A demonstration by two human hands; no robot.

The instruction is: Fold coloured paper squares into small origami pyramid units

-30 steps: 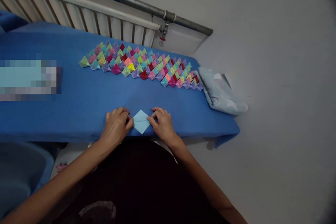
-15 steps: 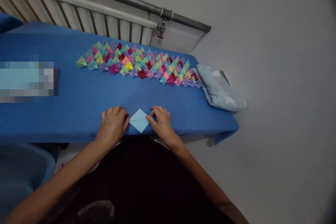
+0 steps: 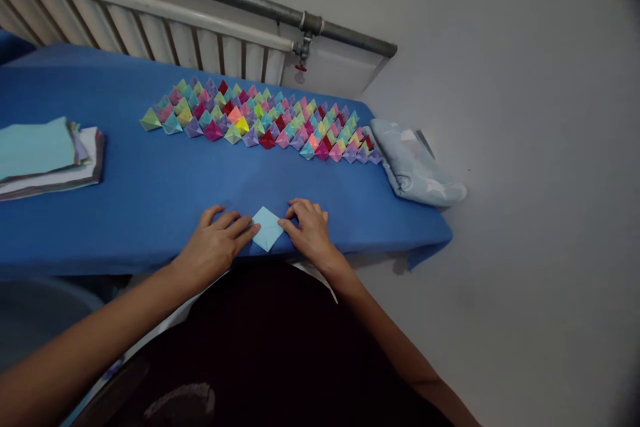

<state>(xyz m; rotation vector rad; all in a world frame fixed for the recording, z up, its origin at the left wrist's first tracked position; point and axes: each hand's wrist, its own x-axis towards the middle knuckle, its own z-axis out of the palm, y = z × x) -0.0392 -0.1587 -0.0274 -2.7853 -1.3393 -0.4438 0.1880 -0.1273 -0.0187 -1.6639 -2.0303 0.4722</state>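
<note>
A small light-blue square of folded paper (image 3: 268, 229) lies on the blue cloth near the table's front edge, turned with its corners pointing at me and away. A faint crease crosses its middle. My left hand (image 3: 217, 240) rests to its left with the fingers spread, and a fingertip lies on the paper's left corner. At the opposite corner, my right hand (image 3: 310, 230) is closed, with the thumb on the paper and the other fingers curled. The undersides of both hands are hidden.
Farther back stand rows of colourful folded paper pieces (image 3: 267, 139). Stacked paper sheets (image 3: 37, 147) lie at the left, and a folded grey-blue cloth (image 3: 420, 170) at the table's right end. Behind are a radiator (image 3: 180, 43) and a pipe with a valve (image 3: 305, 47).
My left hand has spread its fingers and brought a fingertip onto the paper's left corner. My right hand stays at the right corner. The view has shifted slightly.
</note>
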